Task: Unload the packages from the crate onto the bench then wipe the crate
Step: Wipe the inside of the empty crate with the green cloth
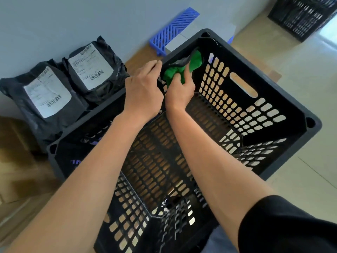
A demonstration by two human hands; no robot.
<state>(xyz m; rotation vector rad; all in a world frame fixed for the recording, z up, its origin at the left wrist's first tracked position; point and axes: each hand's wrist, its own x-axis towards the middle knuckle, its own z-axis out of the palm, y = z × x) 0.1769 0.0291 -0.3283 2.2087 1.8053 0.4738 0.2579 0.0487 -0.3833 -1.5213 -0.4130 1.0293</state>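
Wipe step, I judge: crate [273, 114] holds no packages that I can see, only its slotted floor. It sits on the wood bench [21, 172], far rim near the wall [54, 19]. Two packages [47, 94] lie on the bench between crate and wall, labels up, touching each other.

My left hand [144, 90] grips the crate's far rim, fingers curled over the edge, steadying it. My right hand [180, 88] pinches a green cloth [184, 70] bunched against the far inside wall near the corner.

Next, I reckon: drag the cloth along that wall, then the other sides and the floor, keeping hold of the rim.

Room: tiled floor [300, 66], blue rack [175, 28] by the wall, second black crate [300, 17] top right.
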